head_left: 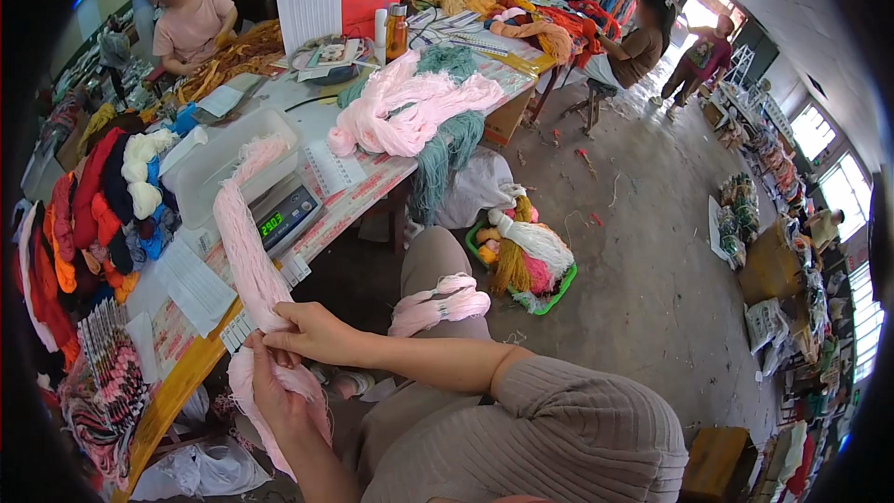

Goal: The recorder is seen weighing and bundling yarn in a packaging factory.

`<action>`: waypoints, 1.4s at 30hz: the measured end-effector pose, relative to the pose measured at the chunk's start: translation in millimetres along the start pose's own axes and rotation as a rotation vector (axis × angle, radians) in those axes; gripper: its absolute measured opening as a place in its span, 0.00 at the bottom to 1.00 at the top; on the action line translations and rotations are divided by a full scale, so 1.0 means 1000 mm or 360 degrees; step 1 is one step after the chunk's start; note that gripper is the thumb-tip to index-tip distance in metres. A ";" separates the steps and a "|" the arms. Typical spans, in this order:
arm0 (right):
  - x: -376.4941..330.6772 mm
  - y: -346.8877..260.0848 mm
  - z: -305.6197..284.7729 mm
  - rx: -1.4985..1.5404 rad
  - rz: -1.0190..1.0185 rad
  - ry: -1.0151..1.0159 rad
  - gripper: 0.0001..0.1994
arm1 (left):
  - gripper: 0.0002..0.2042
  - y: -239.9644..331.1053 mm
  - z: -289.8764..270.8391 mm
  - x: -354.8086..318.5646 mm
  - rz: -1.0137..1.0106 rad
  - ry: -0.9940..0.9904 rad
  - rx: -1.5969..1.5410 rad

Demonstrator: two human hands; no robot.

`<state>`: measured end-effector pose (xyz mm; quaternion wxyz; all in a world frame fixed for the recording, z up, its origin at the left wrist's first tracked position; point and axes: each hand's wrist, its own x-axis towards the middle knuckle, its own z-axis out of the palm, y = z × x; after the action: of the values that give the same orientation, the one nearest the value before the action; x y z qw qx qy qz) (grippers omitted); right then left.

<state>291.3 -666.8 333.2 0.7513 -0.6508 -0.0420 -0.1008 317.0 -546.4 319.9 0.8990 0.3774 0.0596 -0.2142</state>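
A long pale pink hank of yarn [242,247] runs from a clear plastic box [197,191] down over the table edge to my hands. My right hand [321,333] is closed on the hank, thumb and fingers pinching near its middle. Just below it, my left hand [277,399] is closed around the same yarn, and a loose loop hangs beneath. The box rests on a digital scale [291,212] with a lit green display. Across my thigh lie tied pink yarn bundles [440,304].
More pink yarn [410,107] lies over teal yarn [436,172] on the table. Coloured skeins [93,191] are piled at the left. A green basket of yarn [559,296] stands on the floor. Other people sit or stand farther off. An orange bottle [397,33] stands near a red folder [368,2].
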 end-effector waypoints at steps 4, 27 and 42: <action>-0.001 -0.002 0.001 0.0019 -0.0003 0.0010 0.10 | 0.08 0.000 -0.003 0.000 -0.0021 -0.0027 0.0013; -0.002 -0.004 0.000 -0.0029 0.0065 -0.0007 0.12 | 0.10 -0.001 0.000 -0.002 -0.0065 0.0035 0.0040; 0.000 0.008 0.007 0.0198 0.0184 -0.0027 0.10 | 0.10 0.006 0.004 -0.015 -0.0008 0.0084 0.0071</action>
<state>293.5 -658.6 327.0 0.7944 -0.6051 -0.0170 -0.0490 306.4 -540.4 331.0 0.8879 0.4027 0.0794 -0.2077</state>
